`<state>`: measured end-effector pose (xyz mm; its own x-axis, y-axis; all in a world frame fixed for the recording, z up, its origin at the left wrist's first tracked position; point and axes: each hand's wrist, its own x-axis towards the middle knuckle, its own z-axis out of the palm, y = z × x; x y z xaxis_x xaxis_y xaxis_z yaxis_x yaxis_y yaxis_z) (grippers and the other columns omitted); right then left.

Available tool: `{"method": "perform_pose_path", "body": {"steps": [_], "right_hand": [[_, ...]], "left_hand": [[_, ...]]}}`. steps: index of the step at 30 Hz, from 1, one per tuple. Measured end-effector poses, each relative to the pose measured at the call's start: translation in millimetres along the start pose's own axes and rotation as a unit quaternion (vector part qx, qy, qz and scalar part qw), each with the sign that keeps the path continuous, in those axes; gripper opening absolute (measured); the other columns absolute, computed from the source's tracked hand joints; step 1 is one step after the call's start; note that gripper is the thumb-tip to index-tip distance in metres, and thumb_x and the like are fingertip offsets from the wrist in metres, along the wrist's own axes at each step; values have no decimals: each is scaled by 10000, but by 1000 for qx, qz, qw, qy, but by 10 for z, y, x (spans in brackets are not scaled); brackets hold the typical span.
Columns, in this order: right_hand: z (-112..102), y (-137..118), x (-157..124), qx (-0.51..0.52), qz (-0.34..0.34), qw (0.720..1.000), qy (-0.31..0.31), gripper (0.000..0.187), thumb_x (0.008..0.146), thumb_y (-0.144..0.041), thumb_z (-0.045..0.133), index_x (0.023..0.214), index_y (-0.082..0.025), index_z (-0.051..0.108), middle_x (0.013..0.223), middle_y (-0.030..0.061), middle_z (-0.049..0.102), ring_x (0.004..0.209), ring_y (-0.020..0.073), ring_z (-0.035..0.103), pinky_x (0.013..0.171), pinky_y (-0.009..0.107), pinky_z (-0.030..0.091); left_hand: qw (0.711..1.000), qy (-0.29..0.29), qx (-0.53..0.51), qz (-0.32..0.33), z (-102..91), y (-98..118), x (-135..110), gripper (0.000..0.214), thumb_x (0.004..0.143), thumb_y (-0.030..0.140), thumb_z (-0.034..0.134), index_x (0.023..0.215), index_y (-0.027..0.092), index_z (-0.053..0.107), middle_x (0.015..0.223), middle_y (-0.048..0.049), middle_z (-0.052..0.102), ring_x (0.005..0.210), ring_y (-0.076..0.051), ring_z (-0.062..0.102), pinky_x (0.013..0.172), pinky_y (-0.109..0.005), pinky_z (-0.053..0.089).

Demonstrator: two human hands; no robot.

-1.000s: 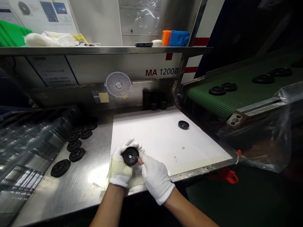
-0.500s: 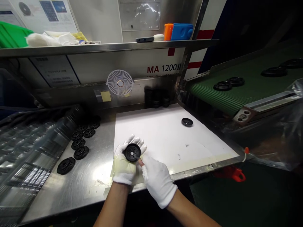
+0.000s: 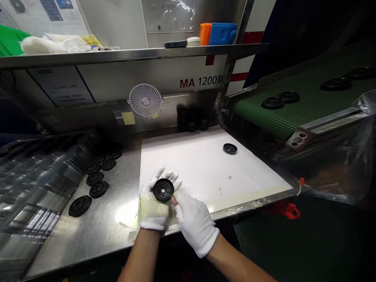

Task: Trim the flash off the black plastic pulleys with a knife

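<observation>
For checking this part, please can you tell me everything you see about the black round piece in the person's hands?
The black round piece is a matte disc that looks like rubber or plastic. Its upper face shows a raised ring, a small central hole and smaller holes around it. It lies face up, slightly tilted, on the gloved left hand, above the near left corner of a white sheet. The gloved right hand reaches its lower edge with one fingertip.

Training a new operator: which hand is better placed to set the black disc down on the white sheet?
Probably the left hand: the disc rests on its palm, while the right hand only touches its edge.
</observation>
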<state>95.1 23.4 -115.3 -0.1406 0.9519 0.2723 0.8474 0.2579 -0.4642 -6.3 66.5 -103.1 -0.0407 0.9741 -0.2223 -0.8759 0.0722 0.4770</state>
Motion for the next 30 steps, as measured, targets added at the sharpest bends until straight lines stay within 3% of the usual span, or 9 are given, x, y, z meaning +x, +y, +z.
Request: {"method": "perform_pose_path", "body": {"steps": [3,8,14,18,20,26,30], "right_hand": [[-46,52,15,6,3,1000,3,187,904,-260,368,917,-232,553,774,-5,644,686,153,587,598,269,299],[-38,23,-23,2,17,1000,-13,199,904,-253,366,858,-216,556,736,3,639,646,145,578,568,266,283],[-11,-56,-85,-3,8,1000,-18,224,914,-262,347,792,-227,532,710,-11,626,630,143,574,556,263,282],[-48,13,-64,12,4,1000,-14,194,914,-268,362,819,-235,527,743,-21,631,658,146,582,571,262,293],[-62,57,-49,24,6,1000,-3,179,916,-262,358,891,-242,534,799,-15,646,706,151,595,602,258,309],[-23,38,-83,8,24,1000,-9,198,910,-265,353,829,-232,531,725,-7,629,650,157,582,570,272,285],[-1,-26,-121,22,21,999,-12,229,912,-272,342,765,-228,511,678,-12,608,609,147,555,552,272,269]], "left_hand": [[999,-34,1,-33,-22,37,-10,254,710,177,509,931,132,624,755,-88,606,745,-223,594,684,-394,502],[1000,9,-21,8,12,-68,37,91,706,137,590,793,140,618,636,-6,537,617,-124,532,634,-289,481],[995,44,-18,86,27,-118,8,195,710,129,579,895,175,622,675,12,565,683,-110,557,773,-311,488],[999,-20,20,-15,-12,-30,-35,311,716,192,533,1010,129,614,832,-102,618,862,-257,588,739,-448,500],[997,-50,18,-52,-24,-8,-43,313,724,210,524,1012,127,613,795,-92,607,816,-244,587,723,-444,503],[1000,-2,-26,11,26,-93,-3,68,730,175,600,785,139,618,639,5,545,631,-109,537,739,-310,497],[998,18,-35,52,40,-128,-10,104,725,148,596,824,160,627,685,15,576,685,-98,564,813,-298,486]]}}
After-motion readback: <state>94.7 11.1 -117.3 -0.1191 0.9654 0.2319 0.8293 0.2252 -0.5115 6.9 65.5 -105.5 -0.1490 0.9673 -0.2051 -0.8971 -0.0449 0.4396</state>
